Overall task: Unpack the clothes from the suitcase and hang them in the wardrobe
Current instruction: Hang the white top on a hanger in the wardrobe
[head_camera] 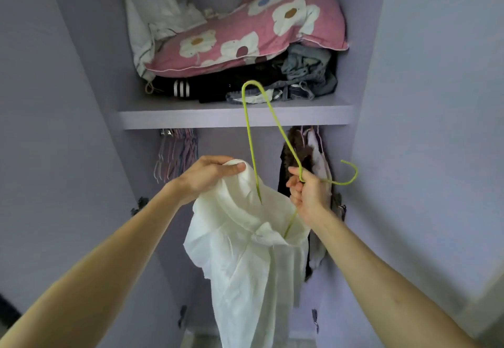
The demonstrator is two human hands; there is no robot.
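Two grips — left grip (pixel 210 174) pinches white shirt (pixel 245 266) collar; right grip (pixel 308 192) grasps green hanger (pixel 249 129), partly inside.

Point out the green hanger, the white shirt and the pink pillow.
hanger (pixel 246 118): head view, on its long left wire side.
shirt (pixel 245 266): head view, on the hanging body below the collar.
pillow (pixel 237 23): head view, on the pink cover between the flowers.
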